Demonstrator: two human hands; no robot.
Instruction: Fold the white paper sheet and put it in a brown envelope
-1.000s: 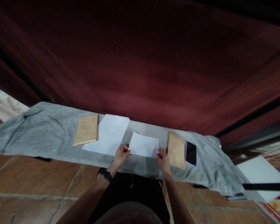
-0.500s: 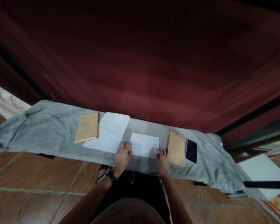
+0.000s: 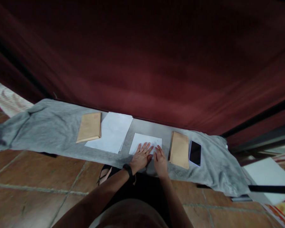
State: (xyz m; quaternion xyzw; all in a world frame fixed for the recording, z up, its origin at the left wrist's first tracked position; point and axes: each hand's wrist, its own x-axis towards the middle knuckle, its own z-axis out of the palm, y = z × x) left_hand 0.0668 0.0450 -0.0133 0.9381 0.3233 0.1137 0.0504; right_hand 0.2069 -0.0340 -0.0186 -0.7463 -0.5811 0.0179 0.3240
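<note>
A small white sheet of paper [image 3: 139, 139], perhaps folded, lies in front of me on the grey cloth. My left hand [image 3: 141, 156], a dark band at its wrist, lies flat across the paper's near part with fingers spread. Close beside it, my right hand [image 3: 160, 160] rests on the paper's right side, its fingers stretched out. Both palms cover the near edge of the sheet. To the left are larger white sheets [image 3: 111, 133], partly under a stack of brown envelopes [image 3: 89, 126]. Right of my hands is another stack of brown envelopes [image 3: 180, 150].
A phone [image 3: 195, 153] with a dark screen lies right of the envelopes. The grey cloth [image 3: 49, 126] covers a long narrow surface. Behind it hangs a dark red curtain [image 3: 142, 79]. A white board [image 3: 268, 177] is at the far right, above a tiled floor [image 3: 38, 177].
My left hand has moved right from the paper's left edge onto the sheet and flattened. My right hand has shifted left from its right edge, fingers now stretched over it.
</note>
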